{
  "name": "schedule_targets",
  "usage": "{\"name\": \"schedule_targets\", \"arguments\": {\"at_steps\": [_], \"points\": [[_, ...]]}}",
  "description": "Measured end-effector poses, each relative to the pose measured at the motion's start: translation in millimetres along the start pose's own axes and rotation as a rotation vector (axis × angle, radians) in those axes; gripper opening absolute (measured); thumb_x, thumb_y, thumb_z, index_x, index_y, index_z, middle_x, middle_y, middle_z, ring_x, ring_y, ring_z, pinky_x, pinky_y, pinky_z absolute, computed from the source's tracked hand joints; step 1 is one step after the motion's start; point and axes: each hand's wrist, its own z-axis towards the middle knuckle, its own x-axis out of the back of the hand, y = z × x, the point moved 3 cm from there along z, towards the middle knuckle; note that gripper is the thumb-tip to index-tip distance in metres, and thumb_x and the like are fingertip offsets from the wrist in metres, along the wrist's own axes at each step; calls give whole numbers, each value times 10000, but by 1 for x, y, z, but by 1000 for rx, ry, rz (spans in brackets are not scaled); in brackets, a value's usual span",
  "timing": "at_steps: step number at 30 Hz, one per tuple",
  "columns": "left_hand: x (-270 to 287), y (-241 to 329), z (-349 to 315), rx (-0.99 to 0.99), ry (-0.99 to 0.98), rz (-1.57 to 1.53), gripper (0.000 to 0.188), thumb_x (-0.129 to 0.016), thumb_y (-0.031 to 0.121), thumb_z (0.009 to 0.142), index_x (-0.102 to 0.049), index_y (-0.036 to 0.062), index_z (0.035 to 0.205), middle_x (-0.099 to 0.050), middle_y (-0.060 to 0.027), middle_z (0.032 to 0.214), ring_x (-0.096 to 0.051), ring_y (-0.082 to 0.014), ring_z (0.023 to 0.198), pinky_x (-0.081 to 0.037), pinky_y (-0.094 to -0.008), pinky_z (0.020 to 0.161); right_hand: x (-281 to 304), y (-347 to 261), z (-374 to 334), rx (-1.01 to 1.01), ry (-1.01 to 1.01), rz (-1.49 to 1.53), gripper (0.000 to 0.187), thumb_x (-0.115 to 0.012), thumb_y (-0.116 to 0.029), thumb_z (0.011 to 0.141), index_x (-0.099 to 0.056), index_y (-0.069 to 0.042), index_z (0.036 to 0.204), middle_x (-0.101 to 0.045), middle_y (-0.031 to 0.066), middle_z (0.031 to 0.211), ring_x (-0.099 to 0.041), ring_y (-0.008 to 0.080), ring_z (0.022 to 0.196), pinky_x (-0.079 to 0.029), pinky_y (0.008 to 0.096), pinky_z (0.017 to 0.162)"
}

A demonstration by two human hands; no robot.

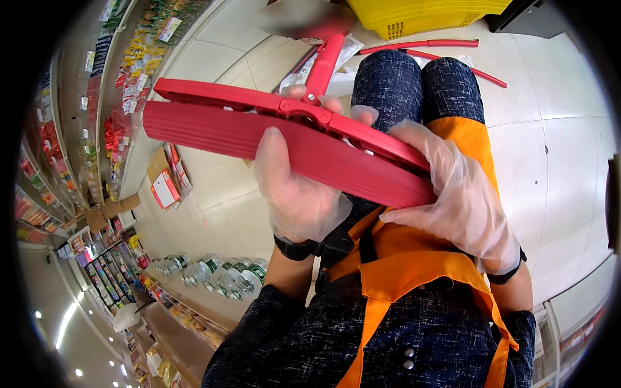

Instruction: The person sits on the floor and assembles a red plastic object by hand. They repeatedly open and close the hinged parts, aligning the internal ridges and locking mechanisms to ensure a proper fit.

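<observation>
A long red mop head, its exact kind hard to tell, is held slanting in front of me, with ribbed lines along its lower face. My left hand, in a clear plastic glove, grips its middle, thumb on the near face and fingertips showing behind. My right hand, gloved the same way, clasps the right end between thumb and fingers. From a hinge at the centre a red stem rises toward a blurred grey rounded piece at the top.
Beyond my knees lie red and black pole pieces on the tiled floor, near a yellow basket. Shelves of packaged goods line the left. A red and white carton and several clear bottles are also on the left.
</observation>
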Motion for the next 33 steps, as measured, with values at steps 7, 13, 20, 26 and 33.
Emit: {"name": "schedule_targets", "arguments": {"at_steps": [7, 13, 20, 26, 33], "points": [[-4, 9, -1, -22, -103, 80, 631, -762, 249, 908, -458, 62, 1428, -590, -139, 1297, -593, -263, 1272, -458, -628, 1153, 2, 4, -7, 221, 227, -177, 838, -981, -162, 614, -586, -65, 1347, -679, 151, 1233, -679, 354, 1093, -569, 411, 924], [-1, 7, -2, -55, -38, 34, 651, -768, 188, 874, -462, 47, 1431, -580, -159, 1317, -575, -275, 1305, -428, -635, 1178, 5, 2, -7, 238, 288, -230, 790, -966, -168, 636, -592, -54, 1322, -682, 134, 1227, -679, 347, 1063, -576, 411, 891], [3, 7, -2, -55, -44, -45, 666, -785, 199, 866, -451, 47, 1422, -601, -134, 1261, -596, -294, 1277, -422, -633, 1190, 5, 7, -12, 284, 300, -298, 659, -939, -191, 692, -623, -57, 1255, -707, 111, 1121, -694, 328, 945, -571, 405, 813], [4, 11, -4, 8, -51, 132, 758, -882, 298, 832, -451, 80, 1417, -601, -130, 1278, -593, -342, 1302, -473, -620, 1149, 8, 9, -14, 249, 300, -238, 564, -912, -109, 695, -660, -68, 1197, -712, 105, 1046, -689, 317, 886, -562, 409, 773], [-7, 19, -4, -44, -172, 195, 980, -992, 180, 688, -406, 147, 1472, -564, -133, 1385, -571, -385, 1338, -475, -657, 1130, 10, 8, -21, 245, 307, -286, 653, -942, -196, 680, -625, -88, 1241, -722, 79, 1097, -689, 306, 959, -549, 406, 868]]}}
